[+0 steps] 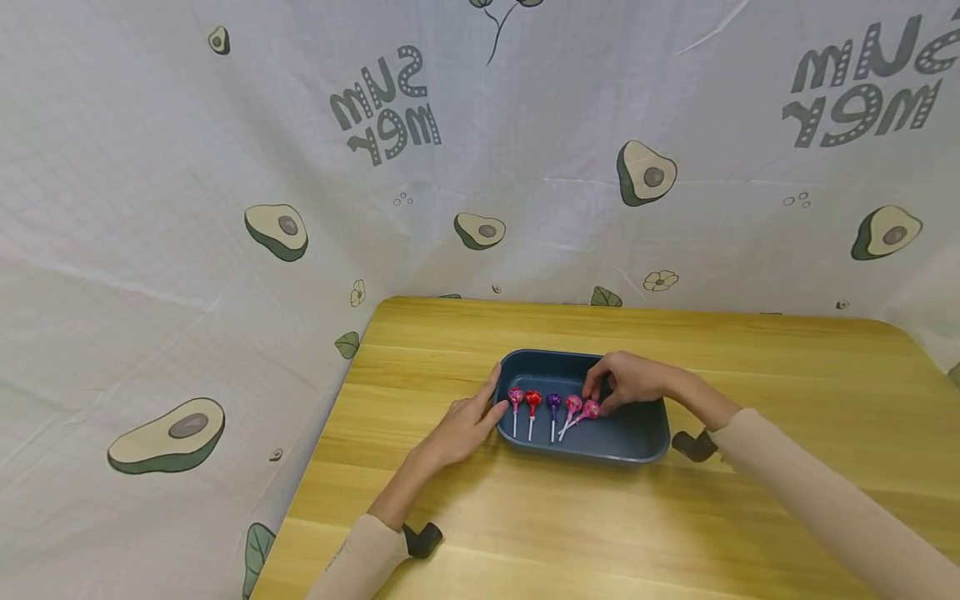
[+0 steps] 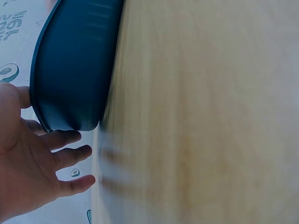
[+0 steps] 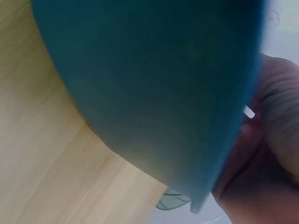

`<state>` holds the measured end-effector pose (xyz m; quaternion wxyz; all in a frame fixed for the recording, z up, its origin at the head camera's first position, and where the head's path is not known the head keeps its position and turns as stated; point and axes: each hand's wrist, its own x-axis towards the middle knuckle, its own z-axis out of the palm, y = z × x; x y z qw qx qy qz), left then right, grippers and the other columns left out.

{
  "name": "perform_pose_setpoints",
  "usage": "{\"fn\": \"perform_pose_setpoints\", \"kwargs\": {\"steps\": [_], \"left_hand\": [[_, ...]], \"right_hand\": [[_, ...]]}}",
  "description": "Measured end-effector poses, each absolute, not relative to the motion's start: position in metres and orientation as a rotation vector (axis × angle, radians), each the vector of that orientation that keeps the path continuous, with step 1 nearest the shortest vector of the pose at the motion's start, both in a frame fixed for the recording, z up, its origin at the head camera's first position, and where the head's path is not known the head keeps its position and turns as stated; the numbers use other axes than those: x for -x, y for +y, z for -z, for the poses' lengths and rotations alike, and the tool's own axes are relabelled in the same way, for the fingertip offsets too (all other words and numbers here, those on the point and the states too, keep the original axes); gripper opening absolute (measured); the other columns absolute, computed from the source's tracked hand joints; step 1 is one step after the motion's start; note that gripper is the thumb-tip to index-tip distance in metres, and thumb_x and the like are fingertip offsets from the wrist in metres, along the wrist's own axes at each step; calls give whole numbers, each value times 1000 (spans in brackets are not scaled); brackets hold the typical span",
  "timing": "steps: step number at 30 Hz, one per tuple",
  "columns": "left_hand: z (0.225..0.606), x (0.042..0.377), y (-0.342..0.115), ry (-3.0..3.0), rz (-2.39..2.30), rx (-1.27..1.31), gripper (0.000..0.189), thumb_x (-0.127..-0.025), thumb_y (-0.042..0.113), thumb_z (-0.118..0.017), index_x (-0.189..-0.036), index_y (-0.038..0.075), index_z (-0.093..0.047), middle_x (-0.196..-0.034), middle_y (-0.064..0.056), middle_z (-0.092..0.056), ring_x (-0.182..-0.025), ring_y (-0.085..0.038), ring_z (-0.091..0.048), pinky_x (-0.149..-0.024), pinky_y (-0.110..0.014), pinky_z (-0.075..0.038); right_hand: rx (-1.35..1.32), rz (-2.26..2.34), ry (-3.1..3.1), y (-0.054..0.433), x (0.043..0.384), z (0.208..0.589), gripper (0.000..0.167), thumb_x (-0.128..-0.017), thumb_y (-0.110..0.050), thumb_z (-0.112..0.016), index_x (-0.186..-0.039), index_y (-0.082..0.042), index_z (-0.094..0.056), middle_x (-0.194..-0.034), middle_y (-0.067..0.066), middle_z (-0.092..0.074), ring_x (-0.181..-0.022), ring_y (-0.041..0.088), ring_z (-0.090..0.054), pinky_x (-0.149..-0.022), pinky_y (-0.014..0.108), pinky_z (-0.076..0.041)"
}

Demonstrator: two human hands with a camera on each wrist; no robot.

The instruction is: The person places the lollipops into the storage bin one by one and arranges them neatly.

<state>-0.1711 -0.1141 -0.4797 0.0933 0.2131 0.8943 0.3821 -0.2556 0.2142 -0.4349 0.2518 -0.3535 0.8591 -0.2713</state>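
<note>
A dark blue tray (image 1: 637, 447) stands on the wooden table. Inside it several wrapped lollipops lie in a row: a pink-and-purple lollipop (image 1: 515, 395), a red lollipop (image 1: 533, 400), a purple lollipop (image 1: 553, 401) and two pink ones. My right hand (image 1: 633, 379) reaches over the tray, its thumb and fingers pinching the rightmost pink lollipop (image 1: 591, 409), whose stick crosses that of the other pink lollipop (image 1: 573, 403). The tray wall hides most of this grip in the right wrist view. My left hand (image 1: 462, 425) touches the tray's left rim with thumb and forefinger, the other fingers loosely straight outside it.
Wooden table (image 1: 525, 533) surrounds the tray. A white curtain (image 1: 525, 167) printed with avocados hangs behind the table and along its left side. Dark wrist mounts (image 1: 423, 541) sit at both sleeves.
</note>
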Motion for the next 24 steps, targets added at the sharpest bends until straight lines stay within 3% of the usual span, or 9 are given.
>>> {"fn": "perform_pose_setpoints", "kwargs": {"steps": [9, 17, 21, 24], "left_hand": [[479, 172, -113, 2654, -1143, -653, 68, -112, 40, -42, -168, 20, -10, -166, -9, -36, -151, -30, -42, -124, -46, -36], [481, 171, -116, 2647, -1160, -647, 68, -112, 44, -41, -168, 23, -9, -166, -10, -35, -151, -30, -42, -124, -47, -36], [483, 171, -120, 2655, -1174, -630, 69, -111, 47, -40, -168, 22, -11, -167, -11, -35, -151, -32, -41, -124, -50, -36], [482, 172, -125, 2685, -1185, -606, 69, -111, 48, -40, -168, 21, -13, -167, -10, -35, -152, -34, -39, -125, -54, -34]], "right_hand": [[931, 909, 2399, 233, 249, 423, 27, -86, -11, -84, -110, -1, -77, -93, 7, -76, -52, 1, -39, -50, 19, -38], [745, 1195, 2468, 269, 229, 407, 25, -91, -11, -79, -113, 0, -76, -105, 16, -76, -52, 12, -41, -51, 25, -39], [599, 1255, 2507, 288, 216, 405, 21, -97, -14, -73, -115, -2, -75, -100, 5, -76, -48, 13, -39, -47, 28, -38], [546, 1239, 2560, 302, 205, 408, 22, -102, -15, -67, -116, 0, -74, -85, -5, -70, -47, 11, -38, -45, 29, -37]]}}
